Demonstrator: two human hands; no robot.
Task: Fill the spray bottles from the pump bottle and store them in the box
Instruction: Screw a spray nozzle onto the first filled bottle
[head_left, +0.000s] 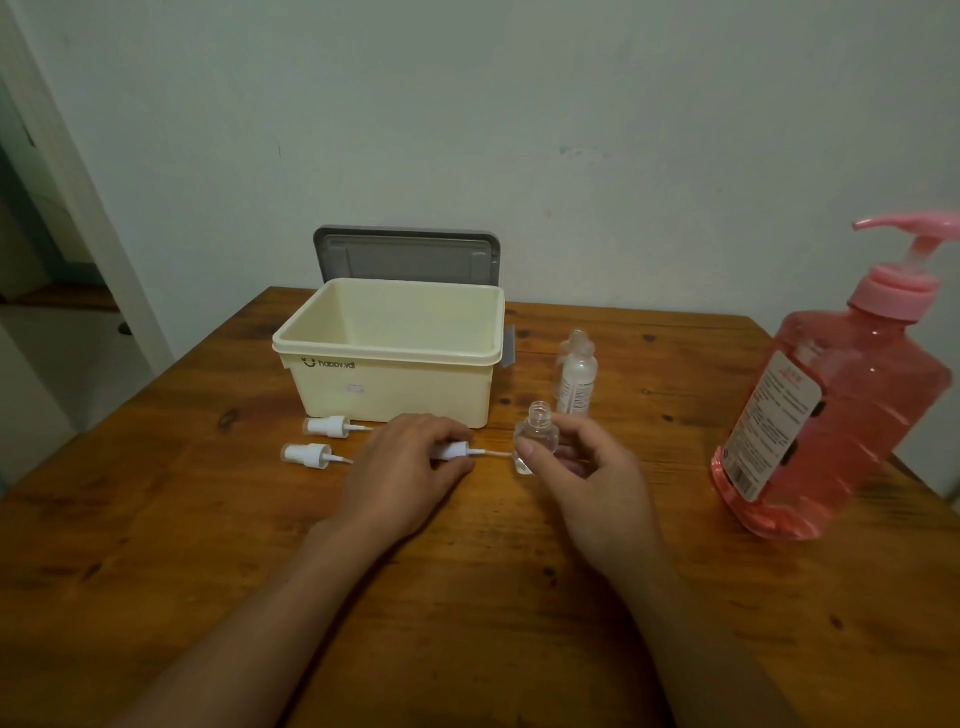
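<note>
Two grips meet on the worktop (467, 597): the left grip (410, 457) is curled round a white spray cap (453, 451) whose thin tube points at the small open bottle (537, 436), pinched neck-up in the right grip (582, 467), just before the cream box (389, 384), well apart from the pink pump bottle (831, 415).

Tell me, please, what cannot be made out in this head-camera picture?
- Pink plastic pump bottle: its pump head's right end is cut off by the head view's right edge; label print too small.
- White spray cap: mostly hidden under fingers of the left hand.
- Small clear open bottle: its fill level is hidden by the right hand.
</note>
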